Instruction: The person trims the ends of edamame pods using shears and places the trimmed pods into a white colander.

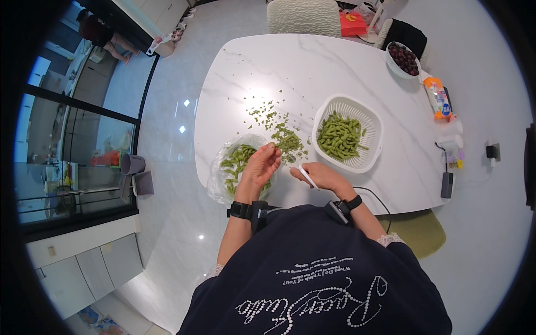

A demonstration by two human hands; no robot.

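My left hand [261, 167] is closed in a pinch, its fingertips beside a heap of green trimmings [288, 142] on the table. Whatever sits between those fingertips is too small to make out. Below and around this hand lies a clear plastic bag [214, 177] with green soybean pods [239, 157] in it. My right hand [326, 177] is wrapped round a slim white-handled tool [307, 176], whose working end I cannot make out. Just beyond the right hand stands a white slotted basket [376, 124] holding many soybean pods [340, 136].
The white marbled table [245, 61] has green scraps scattered at its left. A bowl of dark red fruit [403, 60], an orange packet [437, 98] and a black cable adapter [446, 185] line the right edge. A person [100, 30] stands behind glass doors, far left.
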